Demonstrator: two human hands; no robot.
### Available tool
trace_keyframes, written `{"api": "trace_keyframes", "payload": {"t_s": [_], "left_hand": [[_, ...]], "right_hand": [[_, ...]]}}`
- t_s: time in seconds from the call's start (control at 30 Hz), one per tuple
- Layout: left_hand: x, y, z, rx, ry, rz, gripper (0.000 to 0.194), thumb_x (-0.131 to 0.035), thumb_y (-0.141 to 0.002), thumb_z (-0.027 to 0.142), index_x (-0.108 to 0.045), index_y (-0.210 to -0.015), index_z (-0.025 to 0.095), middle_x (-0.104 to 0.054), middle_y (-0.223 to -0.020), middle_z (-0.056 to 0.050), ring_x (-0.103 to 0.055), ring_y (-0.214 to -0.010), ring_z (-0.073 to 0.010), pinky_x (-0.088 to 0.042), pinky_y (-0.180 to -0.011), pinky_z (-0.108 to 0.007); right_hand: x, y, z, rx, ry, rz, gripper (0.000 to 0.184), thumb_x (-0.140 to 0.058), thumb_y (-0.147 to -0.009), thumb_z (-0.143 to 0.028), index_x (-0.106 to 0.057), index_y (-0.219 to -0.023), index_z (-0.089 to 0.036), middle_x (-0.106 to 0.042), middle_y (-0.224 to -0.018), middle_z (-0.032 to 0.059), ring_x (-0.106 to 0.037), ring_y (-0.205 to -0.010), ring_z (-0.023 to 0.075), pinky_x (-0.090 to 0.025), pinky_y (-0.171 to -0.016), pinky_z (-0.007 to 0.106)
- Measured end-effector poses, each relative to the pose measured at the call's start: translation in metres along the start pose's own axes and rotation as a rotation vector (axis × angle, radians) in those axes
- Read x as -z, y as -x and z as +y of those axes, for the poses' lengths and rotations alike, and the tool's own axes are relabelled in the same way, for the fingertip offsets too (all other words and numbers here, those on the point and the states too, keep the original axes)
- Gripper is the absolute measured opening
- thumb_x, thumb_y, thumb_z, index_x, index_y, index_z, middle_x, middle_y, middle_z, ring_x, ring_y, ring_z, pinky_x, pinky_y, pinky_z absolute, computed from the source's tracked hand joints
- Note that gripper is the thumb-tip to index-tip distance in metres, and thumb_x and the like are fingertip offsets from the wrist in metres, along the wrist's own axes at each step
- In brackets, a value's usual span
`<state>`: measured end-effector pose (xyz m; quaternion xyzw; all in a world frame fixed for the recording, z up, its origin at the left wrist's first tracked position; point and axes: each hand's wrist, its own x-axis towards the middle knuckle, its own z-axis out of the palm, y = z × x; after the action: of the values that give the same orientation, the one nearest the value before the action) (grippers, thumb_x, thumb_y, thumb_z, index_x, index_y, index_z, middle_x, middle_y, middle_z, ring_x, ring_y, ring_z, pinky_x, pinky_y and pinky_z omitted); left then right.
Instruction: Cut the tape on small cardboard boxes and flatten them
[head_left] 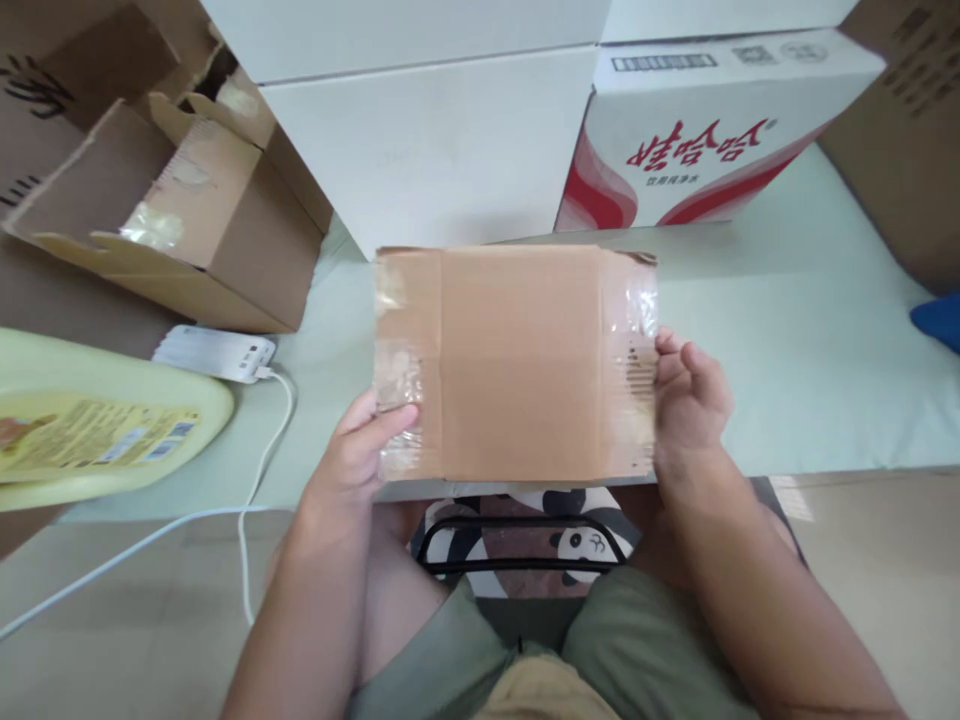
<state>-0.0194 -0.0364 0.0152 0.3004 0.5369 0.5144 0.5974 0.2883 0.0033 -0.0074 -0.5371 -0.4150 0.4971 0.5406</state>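
Observation:
A flattened brown cardboard box (pixel 517 360) with old clear tape on both end flaps is held level in front of me, over the near edge of a pale green surface (pixel 787 350). My left hand (pixel 360 450) grips its lower left flap, thumb lying on top of the tape. Along the right edge, my right hand (pixel 690 395) clasps the flap with fingers curled around it. Both hands are closed on the cardboard.
An open brown carton (pixel 180 220) lies at the left. White boxes (pixel 427 140) and a red-and-white printed carton (pixel 705 130) stand behind. A yellow bottle (pixel 97 430) lies at far left beside a white power strip (pixel 217 352) with a cable (pixel 255 480). A panda-print stool (pixel 525 540) sits below.

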Motion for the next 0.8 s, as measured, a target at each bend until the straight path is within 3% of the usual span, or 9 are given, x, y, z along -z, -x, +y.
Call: {"api": "trace_keyframes", "payload": {"t_s": [0.1,0.2,0.3,0.37,0.5,0.6,0.7,0.8], "left_hand": [[-0.001,-0.009,0.006,-0.070,0.096,0.037,0.045,-0.094,-0.058,0.042,-0.076,-0.094,0.022,-0.080,-0.081,-0.007,-0.080,-0.098,-0.0377,-0.069,-0.083,-0.047],[0.000,-0.015,0.010,-0.103,0.166,0.098,0.036,-0.089,-0.065,0.041,-0.073,-0.092,0.025,-0.080,-0.088,-0.006,-0.077,-0.111,-0.0370,-0.068,-0.090,-0.046],[-0.001,-0.019,0.010,-0.049,0.201,0.151,0.033,-0.089,-0.065,0.041,-0.073,-0.090,0.024,-0.082,-0.096,-0.005,-0.079,-0.098,-0.0315,-0.068,-0.085,-0.042],[-0.003,-0.023,0.007,-0.057,0.181,0.189,0.035,-0.091,-0.062,0.036,-0.073,-0.090,0.023,-0.082,-0.092,-0.003,-0.079,-0.086,-0.0270,-0.069,-0.080,-0.038],[-0.008,-0.027,0.000,-0.106,0.092,0.232,0.035,-0.091,-0.062,0.029,-0.072,-0.091,0.022,-0.078,-0.080,0.000,-0.077,-0.072,-0.0211,-0.065,-0.064,-0.028],[-0.007,-0.026,-0.002,-0.060,0.027,0.182,0.031,-0.085,-0.070,0.031,-0.071,-0.096,0.020,-0.072,-0.072,0.000,-0.068,-0.054,-0.0172,-0.055,-0.046,-0.025],[-0.003,-0.023,0.000,0.018,-0.031,0.127,0.031,-0.079,-0.074,0.031,-0.071,-0.101,0.019,-0.070,-0.071,-0.001,-0.060,-0.044,-0.0166,-0.046,-0.037,-0.026],[-0.002,-0.020,0.005,0.034,-0.006,0.135,0.033,-0.079,-0.071,0.031,-0.073,-0.100,0.018,-0.074,-0.075,-0.004,-0.063,-0.046,-0.0182,-0.047,-0.036,-0.027]], "right_hand": [[0.000,0.004,-0.004,-0.047,-0.044,-0.130,0.069,-0.058,-0.067,-0.088,-0.045,-0.104,-0.031,-0.058,-0.082,0.0024,-0.061,-0.074,0.0257,-0.051,-0.067,0.040],[-0.005,0.007,0.001,-0.031,-0.036,-0.251,0.085,-0.069,-0.054,-0.095,-0.041,-0.105,-0.034,-0.054,-0.076,-0.0022,-0.056,-0.067,0.0224,-0.050,-0.063,0.037],[-0.007,0.009,0.012,0.120,0.001,-0.404,0.077,-0.078,-0.061,-0.085,-0.040,-0.103,-0.033,-0.053,-0.078,-0.0033,-0.059,-0.075,0.0222,-0.052,-0.069,0.036],[-0.007,0.009,0.020,0.241,0.095,-0.460,0.066,-0.083,-0.071,-0.069,-0.041,-0.106,-0.033,-0.057,-0.094,-0.0001,-0.063,-0.093,0.0233,-0.053,-0.084,0.038],[-0.009,0.010,0.034,0.384,0.288,-0.451,0.057,-0.080,-0.081,-0.050,-0.038,-0.115,-0.032,-0.051,-0.120,0.0048,-0.056,-0.124,0.0244,-0.046,-0.111,0.045],[-0.014,0.006,0.041,0.328,0.296,-0.438,0.058,-0.073,-0.087,-0.052,-0.032,-0.122,-0.033,-0.052,-0.119,0.0054,-0.058,-0.125,0.0251,-0.046,-0.114,0.049],[-0.018,0.002,0.043,0.241,0.230,-0.435,0.075,-0.072,-0.086,-0.060,-0.022,-0.136,-0.035,-0.056,-0.131,0.0092,-0.060,-0.129,0.0279,-0.048,-0.116,0.053],[-0.019,0.000,0.042,0.225,0.249,-0.432,0.093,-0.074,-0.082,-0.066,-0.018,-0.150,-0.037,-0.050,-0.149,0.0125,-0.055,-0.140,0.0327,-0.049,-0.118,0.057]]}}
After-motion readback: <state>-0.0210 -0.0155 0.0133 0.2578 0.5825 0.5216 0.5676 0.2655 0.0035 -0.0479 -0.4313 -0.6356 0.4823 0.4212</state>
